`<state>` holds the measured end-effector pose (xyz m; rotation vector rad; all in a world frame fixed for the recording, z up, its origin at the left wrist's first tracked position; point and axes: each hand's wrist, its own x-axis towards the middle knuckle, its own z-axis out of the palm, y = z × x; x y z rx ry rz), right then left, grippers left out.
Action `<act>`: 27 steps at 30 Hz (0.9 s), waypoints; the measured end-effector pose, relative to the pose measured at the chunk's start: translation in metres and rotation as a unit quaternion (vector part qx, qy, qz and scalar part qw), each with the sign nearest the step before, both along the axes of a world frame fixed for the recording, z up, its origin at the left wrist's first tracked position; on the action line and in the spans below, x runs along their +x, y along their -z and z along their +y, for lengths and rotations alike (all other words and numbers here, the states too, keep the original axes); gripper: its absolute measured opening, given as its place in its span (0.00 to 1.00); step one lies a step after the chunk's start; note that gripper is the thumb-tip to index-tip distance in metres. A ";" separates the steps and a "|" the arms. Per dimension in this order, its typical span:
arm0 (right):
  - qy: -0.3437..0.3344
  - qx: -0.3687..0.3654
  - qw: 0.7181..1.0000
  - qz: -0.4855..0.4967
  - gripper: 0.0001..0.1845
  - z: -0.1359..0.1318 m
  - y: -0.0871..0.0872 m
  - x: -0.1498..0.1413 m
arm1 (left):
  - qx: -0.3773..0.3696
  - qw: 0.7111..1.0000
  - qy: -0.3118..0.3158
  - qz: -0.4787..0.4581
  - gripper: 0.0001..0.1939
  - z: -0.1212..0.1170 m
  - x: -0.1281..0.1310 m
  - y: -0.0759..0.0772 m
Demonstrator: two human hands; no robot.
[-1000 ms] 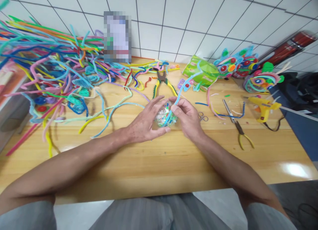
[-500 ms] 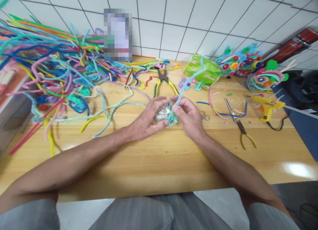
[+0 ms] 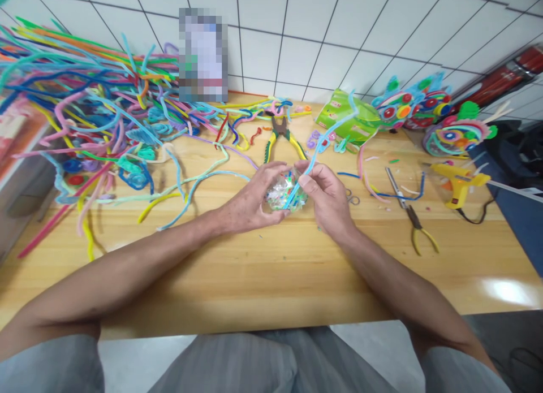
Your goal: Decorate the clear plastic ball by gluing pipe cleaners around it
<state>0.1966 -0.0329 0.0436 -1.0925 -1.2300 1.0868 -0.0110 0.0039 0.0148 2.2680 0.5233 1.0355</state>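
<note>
"When you look in from the near edge of the surface (image 3: 271, 280), where are the hands?"

"Over its middle, facing each other. The left hand (image 3: 250, 198) is curled around the side of a clear ball (image 3: 278, 196) speckled with coloured bits, thumb on the near side, fingers on the far side. The right hand (image 3: 328, 192) pinches a light-blue strip (image 3: 323, 145) between thumb and fingers."

"How do ball and strip lie to each other?"

"The ball sits between the hands, in the left one's grasp. The strip's lower end lies along the ball's right part; whether it is fixed there, I can't tell. From there its long axis slants away from the person and to the right, through the pinch."

"So which hand is nearer the strip?"

"The right, gripping it close to the ball. The left thumb is just beside the low end; touching or apart, I can't say."

"And farther off?"

"Pliers (image 3: 268, 147) lie past the ball, handles toward the person. To their right, the strip's free end crosses in front of a green packet (image 3: 365, 121)."
</note>
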 end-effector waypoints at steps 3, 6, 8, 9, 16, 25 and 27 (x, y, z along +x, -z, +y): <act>0.002 0.005 1.000 -0.012 0.21 -0.001 -0.002 0.001 | -0.001 1.000 0.001 0.008 0.46 0.003 -0.001 0.001; 0.004 0.014 1.000 -0.017 0.20 -0.004 -0.003 0.000 | -0.001 1.000 -0.001 0.010 0.47 0.003 -0.001 0.001; 0.007 0.019 1.000 -0.017 0.20 -0.005 -0.003 0.000 | 0.000 1.000 -0.002 0.008 0.47 0.003 -0.001 0.001; 0.008 0.021 1.000 -0.018 0.20 -0.006 -0.003 -0.001 | 0.001 1.000 -0.001 0.008 0.47 0.003 -0.001 0.001; 0.004 0.023 1.000 -0.015 0.17 -0.004 0.000 0.001 | 0.009 1.000 0.009 0.008 0.47 0.004 -0.001 0.002; 0.006 0.024 0.999 -0.027 0.19 -0.003 0.002 0.000 | 0.021 1.000 0.012 -0.012 0.45 0.003 0.000 0.004; 0.005 0.021 0.999 -0.028 0.20 -0.004 0.002 0.000 | 0.018 1.000 0.013 -0.009 0.46 0.003 -0.001 0.003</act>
